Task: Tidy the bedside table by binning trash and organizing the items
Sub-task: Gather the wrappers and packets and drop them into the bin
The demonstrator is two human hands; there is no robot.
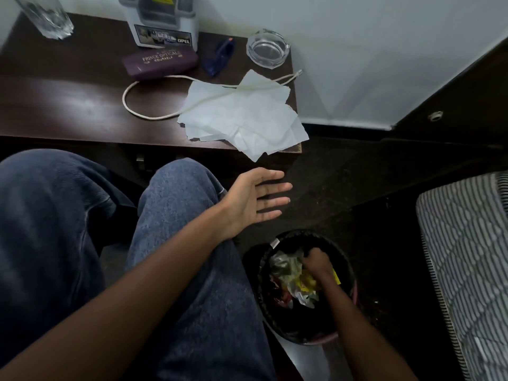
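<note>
The dark wooden bedside table carries crumpled white tissues that hang over its front right corner. A white cord loops over the tissues. Behind them lie a purple glasses case, a blue pen-like object and a glass ashtray. My left hand hovers below the table's front edge with straight, spread fingers, holding nothing. My right hand is down inside the round black bin on the floor, its fingers curled into crumpled foil and yellow wrappers.
A drinking glass stands at the table's back left and a white plastic organiser at the back middle. My jeans-clad knees are just in front of the table. A striped mattress borders the bin on the right.
</note>
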